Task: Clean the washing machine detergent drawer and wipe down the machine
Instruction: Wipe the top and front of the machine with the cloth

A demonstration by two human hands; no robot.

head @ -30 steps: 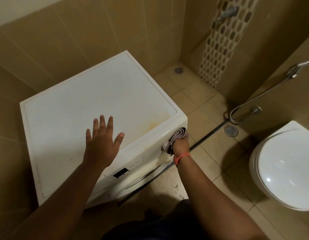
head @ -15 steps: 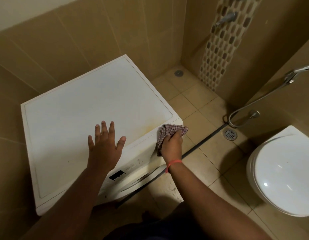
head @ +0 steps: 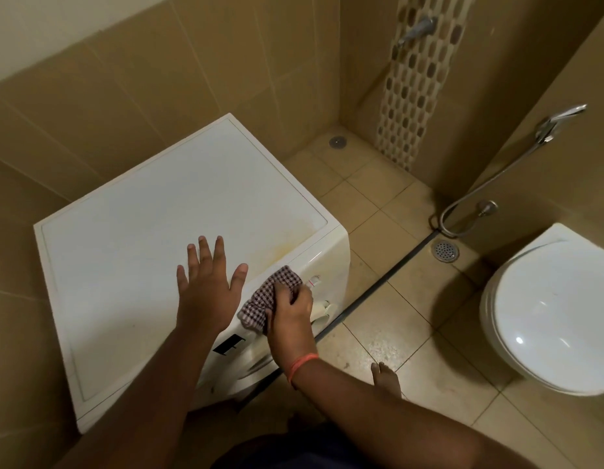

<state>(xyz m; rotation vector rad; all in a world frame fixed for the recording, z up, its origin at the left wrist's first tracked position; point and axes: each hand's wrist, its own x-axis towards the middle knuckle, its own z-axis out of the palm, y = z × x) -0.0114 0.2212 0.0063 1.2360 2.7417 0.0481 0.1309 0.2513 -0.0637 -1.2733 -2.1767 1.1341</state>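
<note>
Right hand (head: 290, 309) bunches the checked cloth (head: 268, 296) against the washing machine (head: 178, 211) control panel, just below its top front edge; left hand (head: 205, 289) lies flat, fingers spread, on the lid. Risk: scrubbing could press the panel's buttons.

The left hand (head: 205, 292) lies flat, palm down, fingers straight and spread, its arm reaching in from the near left. Just to its right, the right hand (head: 290, 316) curls its fingers round a bunched checked cloth (head: 265, 299); an orange band circles that wrist.
</note>
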